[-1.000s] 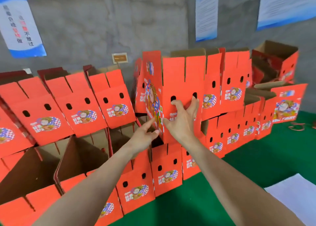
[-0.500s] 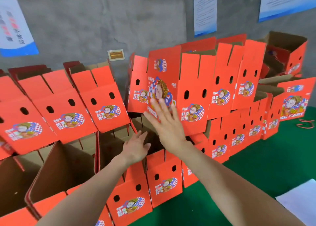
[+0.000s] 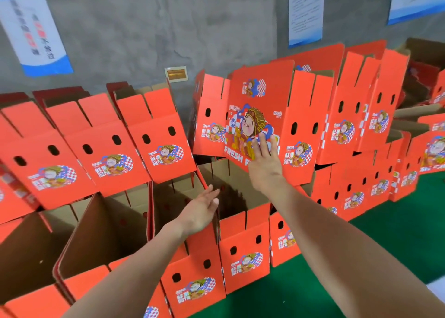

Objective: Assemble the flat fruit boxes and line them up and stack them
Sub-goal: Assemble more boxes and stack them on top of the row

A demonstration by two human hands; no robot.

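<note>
**Status.** Most of the visible work appears complete. A lower row point(image 3: 192, 276) of assembled red fruit boxes stands on the green surface point(image 3: 301, 291). An upper row point(image 3: 106, 156) rests on it, tilted back toward the wall.

**Current box.** The current box point(image 3: 260, 96) sits tilted in the upper tier, its large printed face toward the camera.

**Grip.**
- The right hand point(image 3: 265, 166) lies flat on that face, fingers straight, clasping nothing.
- The left hand point(image 3: 201, 210) is open and empty above an uncovered lower box point(image 3: 231, 185).

**Remaining.** The current box is not yet squared with its neighbours.

**Not visible.**
- The right hand hides the lower edge of the current box.
- Both rows are cut off at the frame edges.
- No flat blanks are in view.
- The green surface is possibly a table, but this cannot be confirmed.
</note>
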